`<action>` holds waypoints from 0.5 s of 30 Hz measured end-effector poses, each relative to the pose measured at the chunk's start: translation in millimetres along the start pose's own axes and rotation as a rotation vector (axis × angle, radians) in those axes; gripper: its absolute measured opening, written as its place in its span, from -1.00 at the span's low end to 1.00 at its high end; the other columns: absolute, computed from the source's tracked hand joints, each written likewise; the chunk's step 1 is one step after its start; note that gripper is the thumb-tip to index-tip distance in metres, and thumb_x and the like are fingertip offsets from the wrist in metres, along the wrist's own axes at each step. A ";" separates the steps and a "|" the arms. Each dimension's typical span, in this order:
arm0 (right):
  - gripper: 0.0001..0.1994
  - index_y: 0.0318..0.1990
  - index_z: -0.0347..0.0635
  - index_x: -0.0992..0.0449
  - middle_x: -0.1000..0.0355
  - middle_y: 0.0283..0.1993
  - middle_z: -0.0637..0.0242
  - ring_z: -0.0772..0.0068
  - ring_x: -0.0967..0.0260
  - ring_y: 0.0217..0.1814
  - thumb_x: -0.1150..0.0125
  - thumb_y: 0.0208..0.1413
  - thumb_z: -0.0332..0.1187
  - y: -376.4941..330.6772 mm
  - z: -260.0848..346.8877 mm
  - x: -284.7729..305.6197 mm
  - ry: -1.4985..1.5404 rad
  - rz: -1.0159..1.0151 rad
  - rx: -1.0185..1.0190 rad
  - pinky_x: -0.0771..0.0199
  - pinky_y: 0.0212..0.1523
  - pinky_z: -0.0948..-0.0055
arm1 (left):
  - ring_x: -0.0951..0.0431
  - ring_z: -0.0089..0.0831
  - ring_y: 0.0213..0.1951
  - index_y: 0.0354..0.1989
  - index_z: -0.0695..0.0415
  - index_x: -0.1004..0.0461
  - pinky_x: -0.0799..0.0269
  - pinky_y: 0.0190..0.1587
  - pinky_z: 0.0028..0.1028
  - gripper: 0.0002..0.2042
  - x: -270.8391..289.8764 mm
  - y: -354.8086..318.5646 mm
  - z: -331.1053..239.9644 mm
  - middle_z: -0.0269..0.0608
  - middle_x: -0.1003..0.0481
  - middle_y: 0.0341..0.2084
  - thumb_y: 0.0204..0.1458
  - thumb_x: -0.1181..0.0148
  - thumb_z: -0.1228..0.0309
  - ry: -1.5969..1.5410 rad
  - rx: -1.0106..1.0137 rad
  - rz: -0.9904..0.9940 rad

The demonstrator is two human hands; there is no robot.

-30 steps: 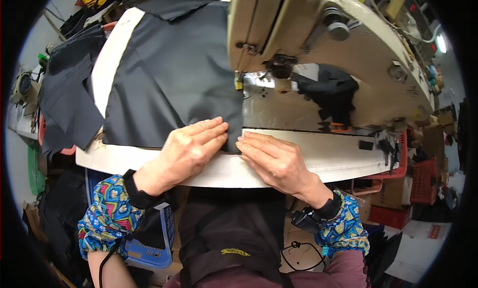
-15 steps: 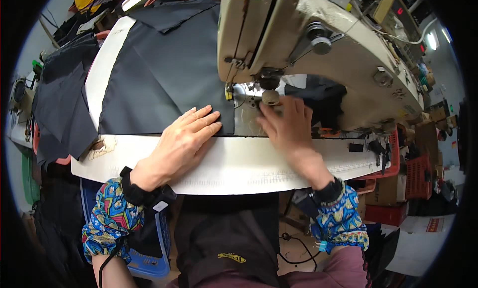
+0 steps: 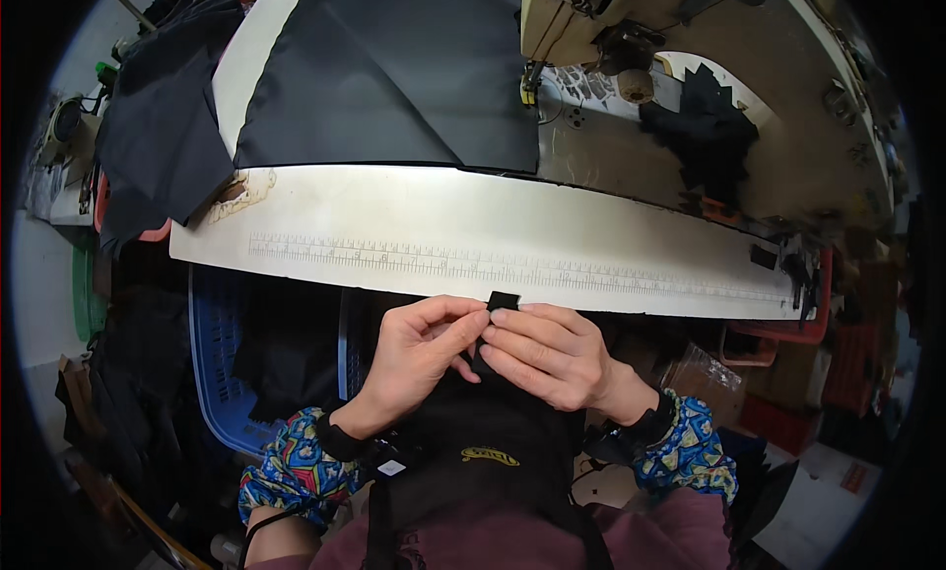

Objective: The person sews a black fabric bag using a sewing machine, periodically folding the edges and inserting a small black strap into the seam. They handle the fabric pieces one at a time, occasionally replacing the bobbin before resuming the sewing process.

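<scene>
Just off the front edge of the white sewing table [image 3: 394,210], both my hands meet over a small strip of black fabric [image 3: 503,301]. My left hand [image 3: 419,353] pinches it between thumb and fingers. From the other side my right hand [image 3: 557,358] grips the same strip, whose top end pokes up as a small folded square. Its lower part is mostly hidden by my fingers. Beyond, a large dark grey fabric panel [image 3: 384,77] lies flat on the table, its right edge beside the needle area of the sewing machine [image 3: 729,38]. Neither hand touches the panel.
More dark cloth [image 3: 163,117] hangs over the table's left end. Under the machine arm lies a heap of black fabric pieces [image 3: 705,127]. A blue plastic basket [image 3: 212,373] stands below the table at left, and a red basket [image 3: 823,299] is at the right end.
My left hand has left the grey panel and my right hand has left the needle area. Both came back toward my body and now hold the black strip. The view has shifted too.
</scene>
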State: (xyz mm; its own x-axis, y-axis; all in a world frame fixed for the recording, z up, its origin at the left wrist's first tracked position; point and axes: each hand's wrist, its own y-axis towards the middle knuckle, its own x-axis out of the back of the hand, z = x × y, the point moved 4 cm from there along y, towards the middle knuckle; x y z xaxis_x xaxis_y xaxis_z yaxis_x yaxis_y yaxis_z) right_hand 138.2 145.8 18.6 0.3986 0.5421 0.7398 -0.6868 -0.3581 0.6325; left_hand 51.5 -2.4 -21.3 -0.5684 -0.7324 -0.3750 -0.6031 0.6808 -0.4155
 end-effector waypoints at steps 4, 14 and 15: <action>-0.81 -0.25 -0.24 -0.63 -0.55 -0.05 0.20 0.23 -0.44 0.01 -0.33 -0.09 -0.50 -0.7 12.3 4.2 0.025 -0.097 -0.204 -0.52 -0.12 0.40 | -0.62 -0.52 -0.38 -0.09 0.35 -0.56 -0.63 -0.43 -0.56 -0.81 -2.4 -6.2 -0.1 -0.20 -0.57 -0.38 0.24 -0.20 0.47 -0.037 -0.028 -0.001; -0.89 -0.26 -0.33 -0.55 -0.57 -0.21 0.23 0.56 -0.47 -0.25 -0.36 0.13 -0.50 -9.6 -2.6 2.4 0.728 -0.357 -1.054 -0.46 -0.19 0.56 | -0.62 -0.50 -0.36 -0.13 0.38 -0.56 -0.65 -0.38 -0.54 -0.84 -16.0 -7.8 -18.0 -0.15 -0.54 -0.30 0.22 -0.20 0.53 -0.021 -0.107 0.028; -0.89 -0.26 -0.33 -0.55 -0.57 -0.21 0.23 0.56 -0.47 -0.25 -0.36 0.13 -0.50 -9.3 -2.0 2.1 0.728 -0.357 -1.052 -0.46 -0.19 0.56 | -0.62 -0.50 -0.36 -0.13 0.38 -0.56 -0.66 -0.38 -0.54 -0.85 -17.3 -8.4 -19.9 -0.16 -0.54 -0.29 0.21 -0.20 0.54 -0.035 -0.091 0.019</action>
State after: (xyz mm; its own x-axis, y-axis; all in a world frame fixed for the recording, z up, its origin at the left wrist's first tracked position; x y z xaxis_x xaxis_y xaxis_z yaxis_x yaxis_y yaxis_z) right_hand 144.2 151.8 13.8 0.4663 0.8817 0.0715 -0.8846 0.4643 0.0432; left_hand 55.2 4.7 5.1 -0.5616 -0.7179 -0.4114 -0.6417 0.6918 -0.3311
